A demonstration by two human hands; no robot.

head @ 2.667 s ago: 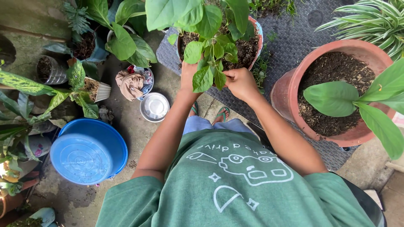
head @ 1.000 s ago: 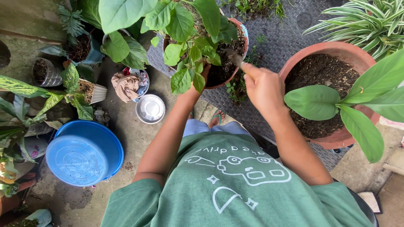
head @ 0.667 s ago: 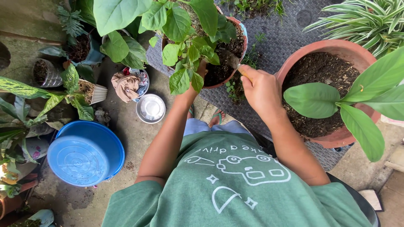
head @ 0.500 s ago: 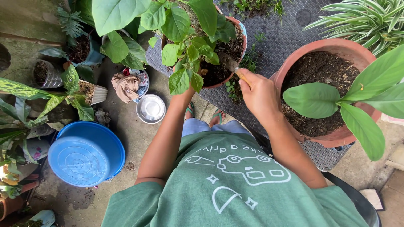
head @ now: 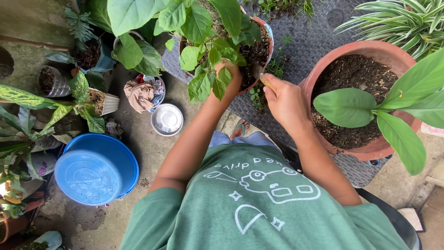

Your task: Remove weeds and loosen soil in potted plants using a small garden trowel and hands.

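A small clay pot (head: pixel 267 33) filled with dark soil holds a leafy green plant (head: pixel 203 28). My left hand (head: pixel 230 76) reaches in under the leaves, fingers closed around the plant's stems at soil level. My right hand (head: pixel 284 99) is closed on a small trowel (head: pixel 260 76) with a wooden handle; its metal blade points into the soil at the pot's near right edge. Leaves hide most of my left hand's fingers.
A large terracotta pot (head: pixel 370 48) with soil and a broad-leaved plant stands at right on a grey woven mat (head: pixel 314 41). At left are a blue basin (head: pixel 97 169), a steel bowl (head: pixel 167 119), a cloth (head: pixel 141 92) and several small potted plants.
My right hand picked up the trowel and brought its blade to the small pot's soil. My left hand shifted right and deeper under the leaves.
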